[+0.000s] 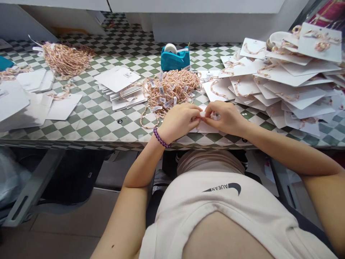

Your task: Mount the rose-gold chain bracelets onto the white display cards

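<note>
Checked cloth across a cluttered table [107, 124], with left hand [178, 121] and right hand [225, 117] together near the front edge, both pinched narrow on a white piece [202, 114] too small to identify, just above a card [206, 128]. Around the left wrist, a purple bracelet [161, 139]. Just beyond the left hand, a heap of pink-gold beads [179, 82] with barcode tags; behind it, a teal tape dispenser [175, 62]. To the left, a card stack [118, 80] and a bead bundle [66, 59]; to the right, overlapping beaded cards [293, 77], piled high.
</note>
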